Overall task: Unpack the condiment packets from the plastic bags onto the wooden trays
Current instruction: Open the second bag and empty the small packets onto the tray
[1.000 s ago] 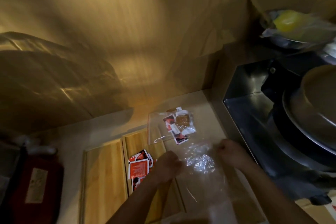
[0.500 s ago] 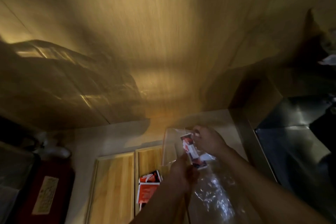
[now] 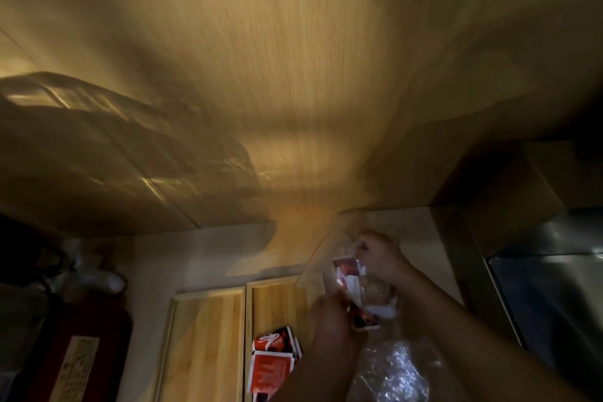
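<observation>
Gripping plastic bag [image 3: 342,258] between both hands' fingers [image 3: 365,243], packets [image 3: 350,274] inside

The wooden trays [image 3: 208,346] are pale honey with fine straight grain. The condiment packets [image 3: 272,361] lying on one are orange-red with white print; those inside the clear, glinting plastic bag [image 3: 365,290] are red, white and tan. The worktop [image 3: 195,258] is cream, and the wall panel [image 3: 293,75] is golden woodgrain.

I see a pale counter [image 3: 208,258] against the wooden wall, carrying two wooden trays [image 3: 208,346] side by side, the right one holding red condiment packets [image 3: 272,359], with crumpled clear plastic [image 3: 394,372] just right of it.
</observation>
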Tool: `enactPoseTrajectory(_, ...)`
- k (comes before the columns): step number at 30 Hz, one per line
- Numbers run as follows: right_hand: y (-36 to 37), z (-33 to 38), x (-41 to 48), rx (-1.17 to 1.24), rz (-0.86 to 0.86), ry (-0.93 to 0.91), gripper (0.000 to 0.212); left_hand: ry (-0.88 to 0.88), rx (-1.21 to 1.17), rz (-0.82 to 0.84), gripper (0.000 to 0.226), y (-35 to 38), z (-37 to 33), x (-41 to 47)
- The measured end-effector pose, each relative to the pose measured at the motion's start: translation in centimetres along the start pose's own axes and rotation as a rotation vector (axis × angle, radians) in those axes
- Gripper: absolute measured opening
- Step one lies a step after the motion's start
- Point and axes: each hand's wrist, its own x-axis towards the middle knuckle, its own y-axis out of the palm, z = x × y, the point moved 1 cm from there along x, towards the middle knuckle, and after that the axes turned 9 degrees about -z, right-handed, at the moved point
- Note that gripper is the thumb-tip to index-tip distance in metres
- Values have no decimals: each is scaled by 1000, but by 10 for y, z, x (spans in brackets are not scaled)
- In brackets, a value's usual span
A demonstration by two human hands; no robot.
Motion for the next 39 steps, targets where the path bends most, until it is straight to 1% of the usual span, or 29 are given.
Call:
enactPoseTrajectory(2, -5, 2, -6, 211, -20, 60, 16, 88, -37, 14, 24, -3, -7, -10)
enactPoseTrajectory(3, -10, 6, -11, 290, -41, 63, 14, 165, -38, 3, 20, -5, -12, -18)
enactPoseTrajectory(5, -23, 19, -23, 417, -92, 39, 14, 373, -5, -59, 11, -12, -22, -33)
enactPoseTrajectory(6, -29, 25, -30, 472, -116, 26, 14, 477, 21, -78, 12, -18, -26, -40)
enactPoseTrajectory(8, -40, 37, -44, 563, -142, 13, 20, 663, 85, -80, 20, -31, -32, -52)
enactPoseTrajectory(11, -48, 58, -71, 640, -143, -44, 29, 843, 137, -36, 27, -57, -40, -77)
enactPoseTrajectory(14, -42, 86, -98, 686, -129, -117, 26, 973, 67, -24, 13, -89, -47, -101)
enactPoseTrajectory(16, -27, 102, -111, 706, -104, -154, 24, 1037, 14, -56, 11, -113, -51, -111)
enactPoseTrajectory(20, 9, 132, -134, 676, 0, -197, 17, 1144, 91, -176, 3, -163, -60, -126)
enactPoseTrajectory(24, 44, 155, -150, 634, 68, -207, 17, 1247, 199, -331, 7, -212, -61, -136)
enactPoseTrajectory(27, 65, 166, -159, 588, 109, -241, 17, 1245, 212, -366, 12, -243, -56, -141)
enactPoseTrajectory(29, 77, 172, -164, 545, 120, -253, 25, 1187, 214, -366, 15, -261, -50, -137)
enactPoseTrajectory(31, 92, 173, -165, 479, 118, -261, 32, 1114, 296, -396, 17, -274, -44, -131)
enactPoseTrajectory(33, 110, 167, -162, 365, 149, -228, 37, 1032, 441, -439, 18, -282, -39, -123)
enactPoseTrajectory(34, 118, 166, -163, 306, 181, -202, 34, 990, 503, -442, 18, -285, -37, -120)
enactPoseTrajectory(35, 127, 164, -163, 284, 213, -173, 27, 953, 535, -419, 17, -286, -34, -120)
enactPoseTrajectory(37, 129, 168, -175, 233, 231, -121, 2, 901, 560, -330, 16, -287, -31, -120)
enactPoseTrajectory(39, 129, 171, -182, 155, 135, -141, 33, 866, 570, -264, 17, -287, -30, -121)
